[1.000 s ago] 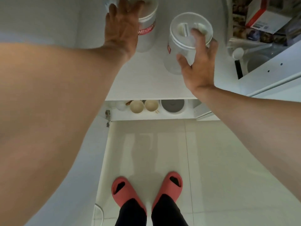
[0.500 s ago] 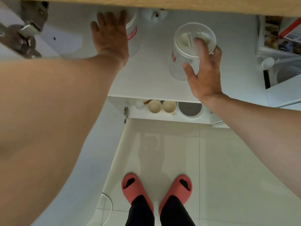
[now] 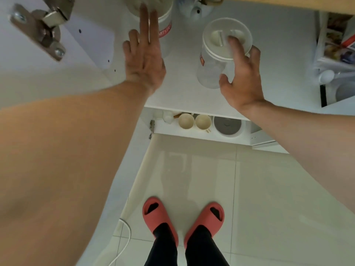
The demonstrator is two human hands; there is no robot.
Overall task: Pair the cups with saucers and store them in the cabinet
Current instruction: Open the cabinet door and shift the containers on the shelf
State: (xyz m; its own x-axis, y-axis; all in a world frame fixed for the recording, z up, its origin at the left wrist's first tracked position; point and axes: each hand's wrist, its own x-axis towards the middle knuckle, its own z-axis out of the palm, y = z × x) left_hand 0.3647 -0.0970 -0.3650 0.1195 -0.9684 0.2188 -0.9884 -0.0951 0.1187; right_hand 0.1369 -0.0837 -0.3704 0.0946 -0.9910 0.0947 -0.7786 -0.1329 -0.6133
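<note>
Two cream cups point(image 3: 186, 121) point(image 3: 203, 121) stand side by side, mouths up, on a low cabinet shelf point(image 3: 192, 132) below my hands. No saucer can be made out. On the white shelf above point(image 3: 184, 93), my right hand point(image 3: 242, 77) wraps a clear jar with a white lid point(image 3: 215, 60), fingers on the lid and thumb against its side. My left hand point(image 3: 144, 58) is flat with straight fingers, pressed beside a second white-lidded jar with red lettering point(image 3: 165, 27) at the back left.
A white teapot point(image 3: 197, 8) sits behind the jars. A grey-lidded pot point(image 3: 227, 124) and small white pieces point(image 3: 167, 117) flank the cups. An open cabinet door with a metal hinge point(image 3: 44, 29) is at left. Boxes point(image 3: 338, 45) are at right; a white cable point(image 3: 124, 237) lies on the tiled floor.
The view has dropped, bringing the hinge and teapot into sight. My left hand has slid off the lettered jar's front to its left side. My right hand stays on the clear jar.
</note>
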